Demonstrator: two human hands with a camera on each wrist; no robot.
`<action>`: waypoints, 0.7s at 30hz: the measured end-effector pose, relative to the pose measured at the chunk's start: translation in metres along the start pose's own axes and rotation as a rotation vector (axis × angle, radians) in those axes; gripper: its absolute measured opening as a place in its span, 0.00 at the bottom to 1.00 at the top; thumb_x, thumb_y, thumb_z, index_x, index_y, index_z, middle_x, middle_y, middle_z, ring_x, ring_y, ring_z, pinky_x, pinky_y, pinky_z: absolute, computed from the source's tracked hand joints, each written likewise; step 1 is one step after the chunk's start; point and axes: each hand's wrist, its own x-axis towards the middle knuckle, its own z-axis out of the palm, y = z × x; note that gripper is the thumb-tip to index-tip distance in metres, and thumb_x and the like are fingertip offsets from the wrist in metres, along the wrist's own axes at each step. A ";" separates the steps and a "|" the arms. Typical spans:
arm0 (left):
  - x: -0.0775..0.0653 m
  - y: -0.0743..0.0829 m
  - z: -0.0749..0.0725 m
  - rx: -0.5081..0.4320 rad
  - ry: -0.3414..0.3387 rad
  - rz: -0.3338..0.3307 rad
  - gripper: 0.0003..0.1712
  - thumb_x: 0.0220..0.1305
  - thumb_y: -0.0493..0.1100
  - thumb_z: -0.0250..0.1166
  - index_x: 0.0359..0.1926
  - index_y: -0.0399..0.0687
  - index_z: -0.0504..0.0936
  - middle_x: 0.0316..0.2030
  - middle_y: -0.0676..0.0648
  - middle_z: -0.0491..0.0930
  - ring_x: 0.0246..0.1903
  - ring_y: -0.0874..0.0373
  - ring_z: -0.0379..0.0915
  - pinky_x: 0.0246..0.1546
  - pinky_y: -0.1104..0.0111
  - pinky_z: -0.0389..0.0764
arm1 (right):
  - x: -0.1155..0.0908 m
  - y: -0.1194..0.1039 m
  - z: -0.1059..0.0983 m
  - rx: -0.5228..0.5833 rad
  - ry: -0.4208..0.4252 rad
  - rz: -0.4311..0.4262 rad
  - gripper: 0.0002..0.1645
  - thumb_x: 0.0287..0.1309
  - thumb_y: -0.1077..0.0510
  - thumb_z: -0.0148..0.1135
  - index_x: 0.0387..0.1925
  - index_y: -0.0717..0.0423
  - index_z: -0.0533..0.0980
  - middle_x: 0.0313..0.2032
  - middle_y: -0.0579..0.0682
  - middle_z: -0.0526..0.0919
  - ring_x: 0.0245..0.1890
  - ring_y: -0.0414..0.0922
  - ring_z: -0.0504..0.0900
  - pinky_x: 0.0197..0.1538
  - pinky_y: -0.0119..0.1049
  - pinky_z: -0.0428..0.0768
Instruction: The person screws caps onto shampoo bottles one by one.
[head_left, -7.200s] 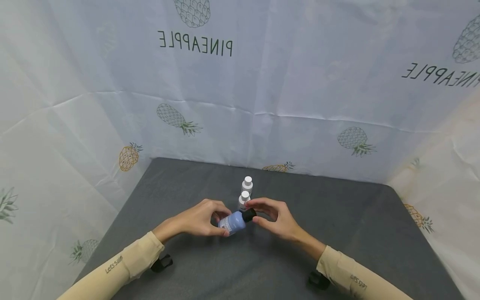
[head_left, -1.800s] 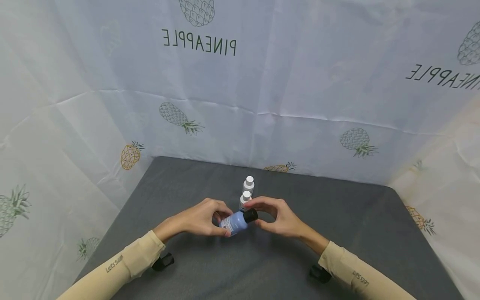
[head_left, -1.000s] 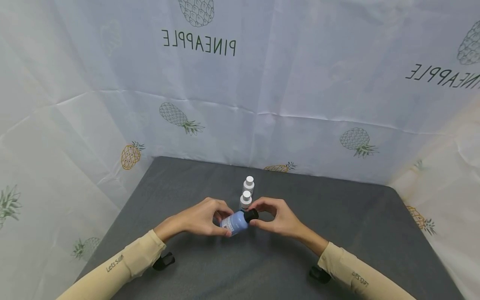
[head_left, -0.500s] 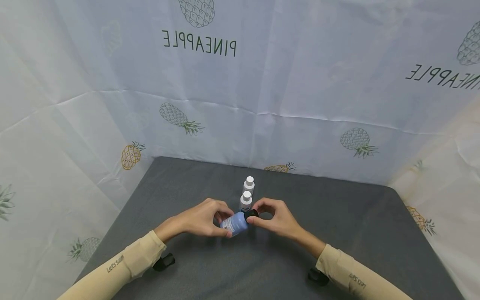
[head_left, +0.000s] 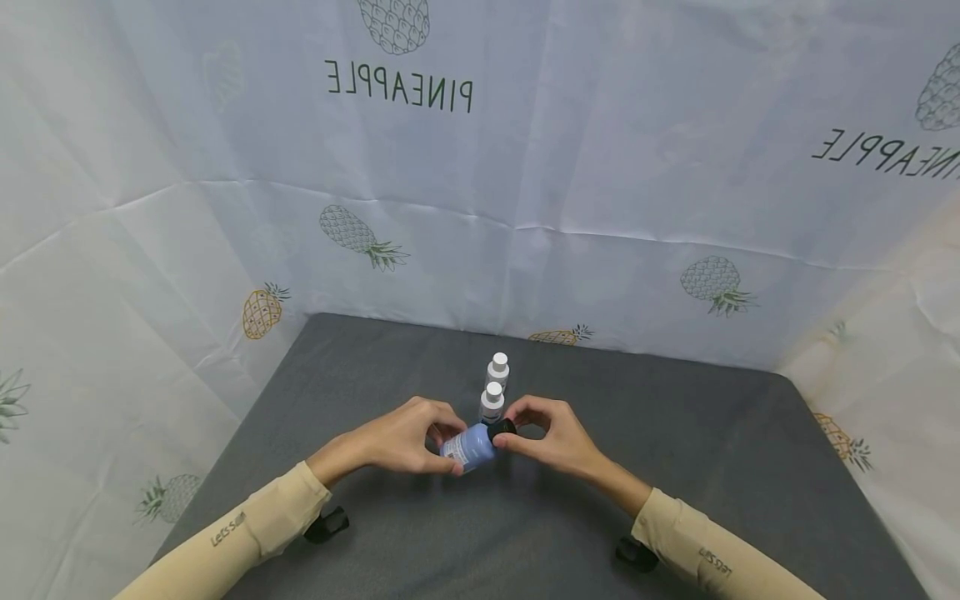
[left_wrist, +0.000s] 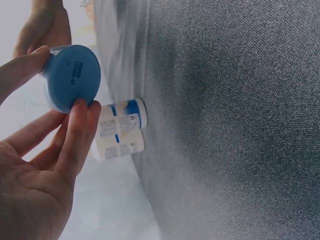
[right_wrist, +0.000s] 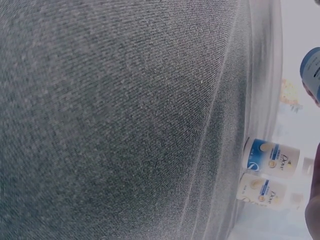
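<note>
A light blue bottle (head_left: 468, 447) with a black cap (head_left: 501, 430) is held tilted above the table, its cap toward the right. My left hand (head_left: 408, 437) grips the bottle's body between thumb and fingers; its round base (left_wrist: 75, 77) faces the left wrist camera. With thumb and fingertips my right hand (head_left: 555, 433) pinches the black cap. Just beyond the cap stands a white Dove bottle (head_left: 491, 404) with a white cap. Another white bottle (head_left: 497, 371) stands close behind it. The right wrist view shows only a sliver of the right hand and part of the blue bottle (right_wrist: 312, 75).
A dark grey cloth covers the table (head_left: 675, 467). White curtain cloth (head_left: 585, 167) with pineapple prints hangs behind it and along both sides. Dark devices sit at the left wrist (head_left: 327, 525) and the right wrist (head_left: 636, 554).
About two seconds ago the right fingers were spread around the cap; they have since drawn in and pinched it. The left hand, blue bottle and white bottles stay almost where they were.
</note>
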 end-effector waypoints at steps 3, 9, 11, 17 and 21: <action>-0.001 0.000 0.000 -0.001 0.003 0.007 0.25 0.65 0.47 0.80 0.58 0.39 0.89 0.48 0.46 0.88 0.41 0.69 0.84 0.47 0.72 0.90 | 0.000 -0.001 -0.001 0.011 -0.015 -0.014 0.14 0.61 0.61 0.80 0.47 0.54 0.86 0.43 0.52 0.90 0.45 0.35 0.87 0.54 0.41 0.91; -0.002 -0.001 -0.001 -0.001 0.005 0.015 0.25 0.65 0.48 0.79 0.58 0.40 0.89 0.48 0.46 0.88 0.42 0.69 0.84 0.47 0.73 0.89 | 0.002 -0.002 -0.007 0.124 -0.130 -0.087 0.24 0.62 0.66 0.78 0.59 0.59 0.83 0.54 0.63 0.89 0.57 0.37 0.87 0.65 0.35 0.87; -0.002 -0.001 -0.001 0.001 0.007 0.013 0.25 0.65 0.48 0.79 0.58 0.39 0.89 0.48 0.46 0.88 0.42 0.69 0.84 0.47 0.74 0.89 | 0.004 -0.002 -0.010 0.158 -0.184 -0.132 0.26 0.63 0.69 0.75 0.62 0.61 0.81 0.58 0.66 0.87 0.61 0.38 0.86 0.68 0.36 0.86; -0.004 -0.001 -0.001 0.003 0.007 0.010 0.25 0.64 0.47 0.80 0.58 0.39 0.89 0.48 0.46 0.88 0.41 0.69 0.84 0.47 0.74 0.89 | 0.007 -0.001 -0.017 0.209 -0.290 -0.177 0.28 0.65 0.75 0.67 0.65 0.61 0.80 0.63 0.65 0.85 0.70 0.38 0.82 0.72 0.38 0.83; -0.004 -0.002 -0.001 0.004 0.005 0.012 0.25 0.65 0.48 0.80 0.58 0.39 0.89 0.48 0.46 0.88 0.41 0.70 0.84 0.47 0.74 0.89 | 0.008 -0.001 -0.017 0.219 -0.294 -0.161 0.26 0.63 0.78 0.66 0.61 0.60 0.83 0.61 0.65 0.86 0.69 0.37 0.82 0.71 0.37 0.84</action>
